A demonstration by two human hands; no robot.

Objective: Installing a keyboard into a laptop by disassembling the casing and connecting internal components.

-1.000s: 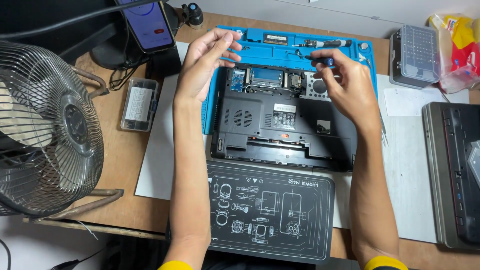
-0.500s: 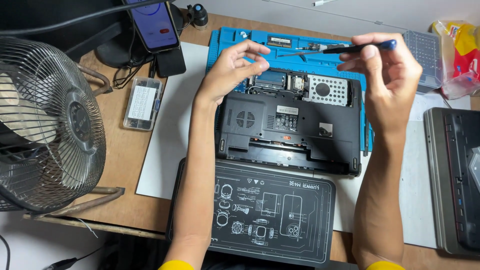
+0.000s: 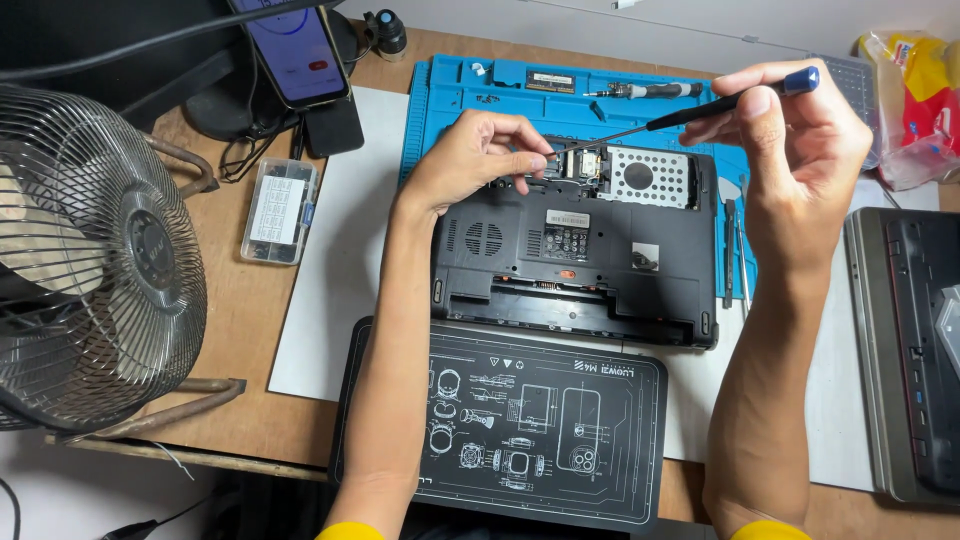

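The right hand [image 3: 790, 150] is closed around a slim screwdriver [image 3: 690, 115] with a blue cap, pinching its black handle between thumb and fingers; the shaft slants down-left, its tip at the opened bay near the laptop's rear edge. The left hand [image 3: 475, 160] rests on the upturned black laptop [image 3: 575, 260], fingers curled, fingertips [image 3: 535, 165] pressing beside that bay. The laptop lies on a blue repair mat [image 3: 450, 90] on the desk [image 3: 230, 310].

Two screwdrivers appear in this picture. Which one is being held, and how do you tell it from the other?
The blue-capped screwdriver in the right hand, its tip angled down into the laptop. The other screwdriver lies untouched on the blue mat.
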